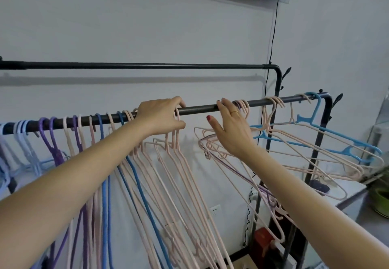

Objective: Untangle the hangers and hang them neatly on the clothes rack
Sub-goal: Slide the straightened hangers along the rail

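Note:
A black clothes rack has a lower front rail and a higher back rail. Several hangers hang on the front rail: purple ones and pale blue ones at the left, dark blue and pink ones in the middle. My left hand pinches the neck of a pink hanger just under the rail. My right hand rests its spread fingers on the rail, beside a tangled bunch of pink hangers. A light blue plastic hanger hangs at the right end.
A white wall stands close behind the rack. A black cable runs down the wall to a socket area. A red box sits low at the rack's base. A green pot stands on a grey surface at the right.

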